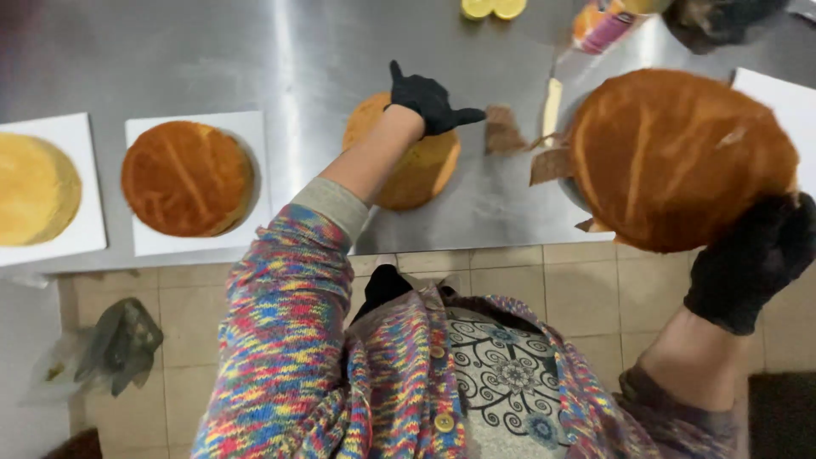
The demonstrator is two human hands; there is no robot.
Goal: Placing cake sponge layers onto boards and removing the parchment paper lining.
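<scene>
Sponge cakes: we count four round cakes along the steel table (255, 51), and we read the work as about halfway through, two settled on boards and two in our hands.
Far-left cake: the pale yellow cake (34, 189) lies flat on a white board (51, 136) at the left edge; we take this one as placed.
Second cake: the darker brown-topped cake (187, 178) sits centred on its own white square board (157, 242), just beside the first; we judge it placed too.
Middle cake: a golden cake (416, 174) lies straight on the bare table, with no board under it.
Left hands: our black-gloved left hand (429, 104) rests palm down on the far edge of that middle cake, fingers spread and thumb out, pressing rather than gripping.
Paper scraps: brown pieces of baking paper (503, 130) lie on the table between the middle cake and the big one.
Right-hand cake: the large browned cake (680, 157) is lifted and tilted toward us, with torn paper hanging at its left rim.
Right hands: our gloved right hand (752, 259) is closed round its lower right edge, carrying it.
Empty board: a white board (786, 102) shows behind the lifted cake.
Left to do: by our reckoning, the two cakes in our hands have no boards yet.
</scene>
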